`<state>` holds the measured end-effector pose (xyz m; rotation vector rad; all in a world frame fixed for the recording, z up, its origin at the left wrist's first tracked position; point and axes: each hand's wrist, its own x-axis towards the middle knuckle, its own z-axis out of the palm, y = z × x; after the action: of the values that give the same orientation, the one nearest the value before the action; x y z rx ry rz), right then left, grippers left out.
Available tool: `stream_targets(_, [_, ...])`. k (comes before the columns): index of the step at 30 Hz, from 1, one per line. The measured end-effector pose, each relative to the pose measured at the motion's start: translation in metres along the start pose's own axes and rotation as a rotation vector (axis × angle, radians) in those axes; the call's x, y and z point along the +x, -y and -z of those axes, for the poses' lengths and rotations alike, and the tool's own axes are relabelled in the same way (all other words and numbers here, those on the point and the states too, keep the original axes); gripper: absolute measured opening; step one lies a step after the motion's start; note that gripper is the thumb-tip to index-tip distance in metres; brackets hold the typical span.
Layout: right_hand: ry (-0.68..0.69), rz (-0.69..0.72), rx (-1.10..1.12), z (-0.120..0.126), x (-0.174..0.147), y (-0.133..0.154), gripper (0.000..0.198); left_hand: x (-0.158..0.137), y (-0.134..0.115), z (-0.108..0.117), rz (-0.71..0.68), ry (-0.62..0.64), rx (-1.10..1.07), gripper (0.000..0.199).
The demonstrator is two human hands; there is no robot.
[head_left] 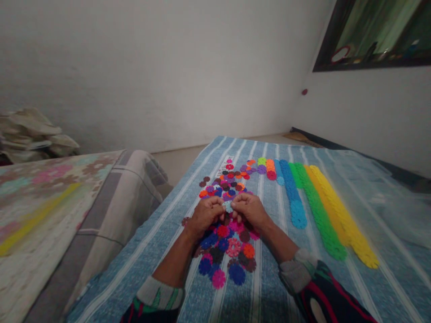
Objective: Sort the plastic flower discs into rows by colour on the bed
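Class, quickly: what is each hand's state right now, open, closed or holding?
Left hand: closed, pinching one edge of the pale blue flower piece.
Right hand: closed, pinching its other edge.

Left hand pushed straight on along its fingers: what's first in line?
The pale blue flower piece, already at the left hand's fingertips; right behind it, the right hand. Exact depth between them is hard to judge.

On the cloth (pixel 144 251), before the wall (pixel 185 67), loose discs (pixel 234 246) lie left of the disc rows (pixel 321 214).
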<state>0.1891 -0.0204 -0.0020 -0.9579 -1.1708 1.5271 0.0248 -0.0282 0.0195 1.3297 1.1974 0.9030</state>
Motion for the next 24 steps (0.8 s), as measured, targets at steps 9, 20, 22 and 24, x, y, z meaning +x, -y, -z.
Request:
stream_targets(9, [-0.023,0.008,-0.058,0.0,0.0007,-0.0004,0.029,-0.0011,-0.0012,-0.0013,-0.02,-0.052,0.041,0.016])
stream_targets(20, [-0.043,0.042,-0.082,0.0,0.0021,0.0006,0.026,0.0,0.0007,-0.0005,-0.022,-0.04,0.065,0.017])
stream_targets(22, [-0.038,0.02,-0.066,-0.0005,0.0026,-0.0004,0.028,0.001,0.0025,-0.0005,-0.02,-0.041,0.07,0.017])
stream_targets(24, [-0.05,0.012,-0.053,-0.001,0.0036,-0.0023,0.029,0.002,0.0042,-0.0008,-0.025,-0.046,0.077,0.017])
